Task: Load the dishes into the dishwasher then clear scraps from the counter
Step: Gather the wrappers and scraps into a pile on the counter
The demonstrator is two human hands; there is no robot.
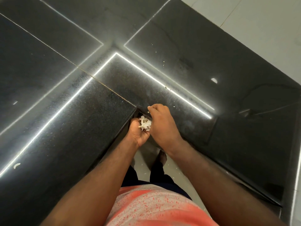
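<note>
I look down at the inner corner of a black polished L-shaped counter (81, 111). My left hand (138, 132) is cupped palm up just below the counter's edge and holds a small heap of white scraps (145, 123). My right hand (160, 123) lies on the counter edge right beside it, its fingers curled at the rim over the heap. Small white scraps lie scattered on the counter: one larger bit (214, 80) at the right, a curled bit (16, 165) at the far left, crumbs (163, 63) further back.
The counter runs left and right from the corner, with bright light strips reflected in it. Pale floor tiles (260, 17) show at the top right. Below my arms are my feet and the light floor (171, 165).
</note>
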